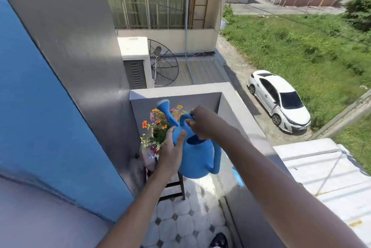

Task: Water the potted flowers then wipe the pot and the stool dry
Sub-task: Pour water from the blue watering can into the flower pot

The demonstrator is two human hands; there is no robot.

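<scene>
A blue watering can (pixel 197 157) hangs in the air over the balcony corner, its spout with a rose head (pixel 164 107) pointing up and away over the flowers. My right hand (pixel 200 122) grips the can's top handle. My left hand (pixel 170 151) presses against the can's left side. Orange, pink and yellow potted flowers (pixel 155 127) stand behind the can. The pot (pixel 149 162) is mostly hidden by my left hand and the can. It sits on a dark stool (pixel 176 186), of which only the legs and rungs show.
The balcony is narrow: a blue and grey wall (pixel 60 107) on the left, a grey parapet (pixel 236 111) ahead and on the right. The floor (pixel 180 219) is pale tile with dark diamonds. My shoe (pixel 219 240) shows at the bottom. Far below are a white car and grass.
</scene>
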